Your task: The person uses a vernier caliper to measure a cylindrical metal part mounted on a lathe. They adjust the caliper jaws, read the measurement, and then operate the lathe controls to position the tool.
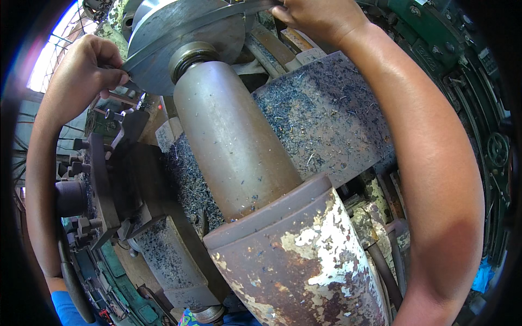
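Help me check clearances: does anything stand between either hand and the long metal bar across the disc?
Nothing visible: the left hand and right hand hold opposite ends of the metal bar across the disc.

Barred window [62, 49] at 10 o'clock, bright white light shows through, purple fringe beside it. Dark-green machinery [435, 38] lines edge from 2 to 4 o'clock, spoked handwheel [497, 150] at 3. Crumpled blue material [483, 276] at 4. Green metalwork [117, 288] between 7 and 8.
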Tool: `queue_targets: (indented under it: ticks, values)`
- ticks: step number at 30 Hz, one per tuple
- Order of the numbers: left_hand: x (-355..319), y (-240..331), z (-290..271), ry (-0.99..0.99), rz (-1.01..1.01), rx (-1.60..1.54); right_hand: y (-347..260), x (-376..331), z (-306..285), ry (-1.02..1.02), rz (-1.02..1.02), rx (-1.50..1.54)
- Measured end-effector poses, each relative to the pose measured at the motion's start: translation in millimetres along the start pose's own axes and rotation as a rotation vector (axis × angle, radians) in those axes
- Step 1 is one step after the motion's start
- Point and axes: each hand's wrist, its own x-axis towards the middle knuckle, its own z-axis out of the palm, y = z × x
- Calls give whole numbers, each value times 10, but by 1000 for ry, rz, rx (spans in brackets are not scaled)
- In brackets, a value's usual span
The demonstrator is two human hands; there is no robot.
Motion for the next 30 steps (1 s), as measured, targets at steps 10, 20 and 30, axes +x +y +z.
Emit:
queue_targets:
  ticks: [10,20,30]
  values:
    - [10,-23,-10,-21,0,6,-12,6,-12,7,5,-18]
    - [5,16,-13,12,-52,10,-17,1,4,-26,62,3]
    - [18,-11,-18,-22,-23,4,-20,1,-16,-26,35,3]
